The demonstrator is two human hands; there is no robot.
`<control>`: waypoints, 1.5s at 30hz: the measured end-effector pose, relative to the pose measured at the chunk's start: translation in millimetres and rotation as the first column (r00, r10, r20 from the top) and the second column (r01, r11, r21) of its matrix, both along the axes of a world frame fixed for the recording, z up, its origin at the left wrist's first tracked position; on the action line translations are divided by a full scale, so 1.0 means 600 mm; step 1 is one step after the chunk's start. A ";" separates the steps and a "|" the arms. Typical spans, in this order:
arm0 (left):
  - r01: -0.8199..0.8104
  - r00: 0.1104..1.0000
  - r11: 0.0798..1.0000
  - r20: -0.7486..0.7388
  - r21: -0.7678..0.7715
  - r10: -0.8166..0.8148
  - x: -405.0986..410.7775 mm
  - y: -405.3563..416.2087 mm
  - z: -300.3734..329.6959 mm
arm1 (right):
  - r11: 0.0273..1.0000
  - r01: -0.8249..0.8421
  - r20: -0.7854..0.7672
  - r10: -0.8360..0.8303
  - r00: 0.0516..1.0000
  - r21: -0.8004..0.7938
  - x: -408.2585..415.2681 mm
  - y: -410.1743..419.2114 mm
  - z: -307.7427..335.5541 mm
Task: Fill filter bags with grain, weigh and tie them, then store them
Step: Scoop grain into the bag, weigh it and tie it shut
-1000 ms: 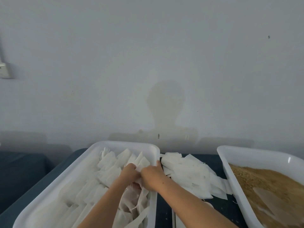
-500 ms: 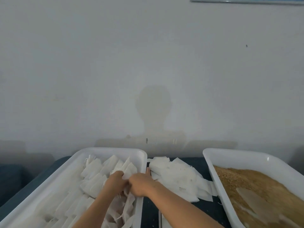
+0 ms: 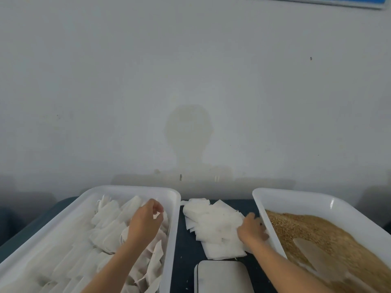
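Nearest you, the scale (image 3: 223, 277) sits bare. Your hands have parted: the right hand (image 3: 252, 231) now presses the loose filter bags (image 3: 211, 225) on the bench, grasp unclear, while your left hand (image 3: 146, 220) hovers loosely curled, empty, above the stored-bag tray (image 3: 173, 229). Grain (image 3: 317, 235) waits rightward; a fresh bag comes next.

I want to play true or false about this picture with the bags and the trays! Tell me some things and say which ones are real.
1. The right hand is on the pile of empty bags between the two trays. True.
2. The grain is in the left tray. False: it is in the right tray; the left tray holds white bags.
3. The left hand is over the left tray. True.
4. The pile of empty bags lies inside a tray. False: it lies on the dark table.
5. Both hands are touching each other. False: they are apart.
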State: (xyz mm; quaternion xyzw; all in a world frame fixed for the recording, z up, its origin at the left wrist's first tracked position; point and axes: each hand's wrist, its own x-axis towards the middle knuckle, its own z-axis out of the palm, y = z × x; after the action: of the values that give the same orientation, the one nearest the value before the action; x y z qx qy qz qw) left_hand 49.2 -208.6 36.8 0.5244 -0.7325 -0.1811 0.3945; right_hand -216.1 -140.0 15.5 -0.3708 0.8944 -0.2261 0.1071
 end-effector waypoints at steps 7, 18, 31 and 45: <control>0.035 0.998 0.999 0.059 -0.017 -0.034 -0.006 0.001 -0.010 | 0.982 0.049 -0.190 -0.013 0.982 0.184 -0.013 0.006 -0.030; 0.068 0.997 0.998 0.038 -0.018 -0.067 0.000 0.009 -0.011 | 0.957 -0.243 -0.365 0.171 0.915 -0.161 0.010 0.000 0.062; 0.575 0.795 0.774 -0.404 0.265 -0.452 -0.205 0.163 0.098 | 0.732 0.216 0.707 0.469 0.529 -0.647 -0.072 0.190 0.166; 0.717 0.681 0.617 -0.515 0.324 -0.520 -0.434 0.291 0.033 | 0.852 0.157 0.428 0.084 0.900 -0.498 -0.203 0.316 0.062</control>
State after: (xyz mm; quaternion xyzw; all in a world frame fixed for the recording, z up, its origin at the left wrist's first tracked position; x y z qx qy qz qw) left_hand -211.2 -33.8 56.7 0.2715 -0.7068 -0.5877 0.2851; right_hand -338.1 49.6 52.8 -0.3083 0.7596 -0.5387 0.1945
